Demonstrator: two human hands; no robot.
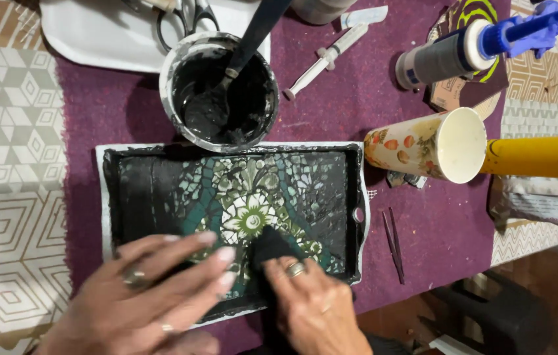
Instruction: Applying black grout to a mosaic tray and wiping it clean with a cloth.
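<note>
Left hand [154,289] lies flat, fingers spread, on near-left of mosaic tray [233,223]. Right hand [312,306] pinches black cloth [271,244], pressed on tray's near middle. Centre flower wiped clean; left part and edges still black. Grout tub [221,92] just beyond tray.

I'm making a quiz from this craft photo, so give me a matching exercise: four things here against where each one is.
Things:
1. syringe
2. paper cup
3. tweezers
4. black sponge

Places:
A. under the right hand on the mosaic tray
B. right of the tray's edge
C. lying sideways beside a yellow tube
D. right of the black grout tub

Pairs: 1-D, 2-C, 3-B, 4-A
</note>
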